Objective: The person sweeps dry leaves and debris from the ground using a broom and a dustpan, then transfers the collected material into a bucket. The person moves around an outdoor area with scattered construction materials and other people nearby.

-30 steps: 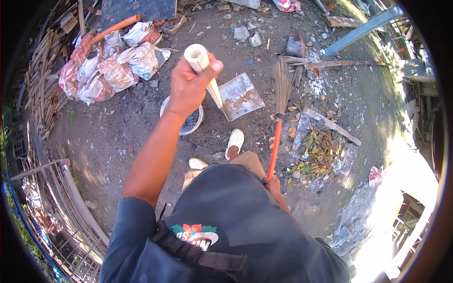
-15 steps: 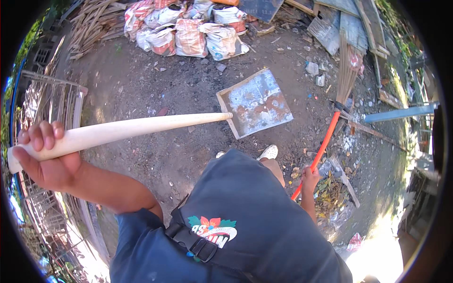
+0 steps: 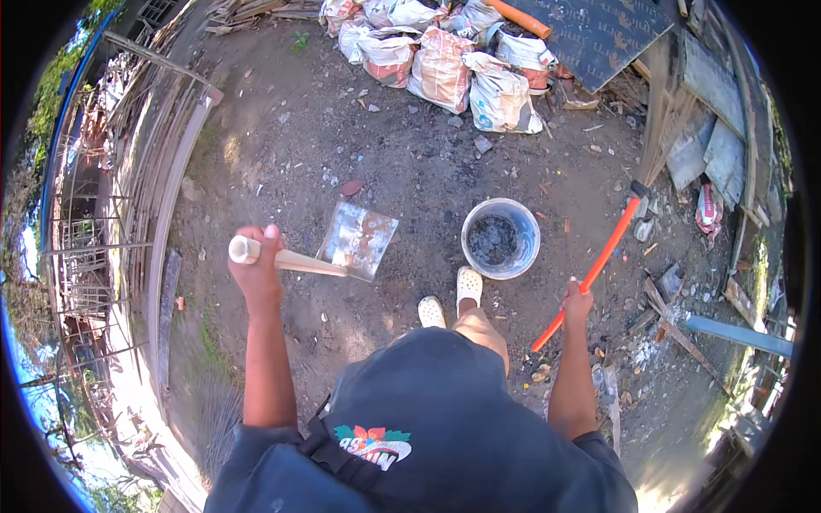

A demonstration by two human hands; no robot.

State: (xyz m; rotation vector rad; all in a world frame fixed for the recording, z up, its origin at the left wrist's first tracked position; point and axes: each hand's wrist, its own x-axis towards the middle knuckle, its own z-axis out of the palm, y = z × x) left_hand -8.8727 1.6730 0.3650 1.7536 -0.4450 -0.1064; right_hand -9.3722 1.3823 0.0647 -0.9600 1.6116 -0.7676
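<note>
My left hand [image 3: 258, 261] is wrapped round the pale handle of a long-handled dustpan [image 3: 363, 241]. Its worn metal pan is down at the ground, ahead and to the left of my feet. In my right hand [image 3: 577, 303] is the orange handle of a broom [image 3: 611, 246], its stiff bristles fanning out away from me at the far right. A round pale bucket [image 3: 534, 232] with dark material at the bottom stands just ahead of my shoes [image 3: 469, 285], between the two tools.
Several filled sacks [image 3: 440, 70] sit at the far side, beside an orange pipe [image 3: 518, 17] and a dark board [image 3: 599, 38]. Planks and panels [image 3: 714, 81] lean at the far right. Timber [image 3: 175, 184] is stacked along the left. Stones and scraps litter the dirt ground.
The dustpan has come nearer and to the left, its handle now more upright. My view has shifted, and the bucket now shows. Both hands keep their hold.
</note>
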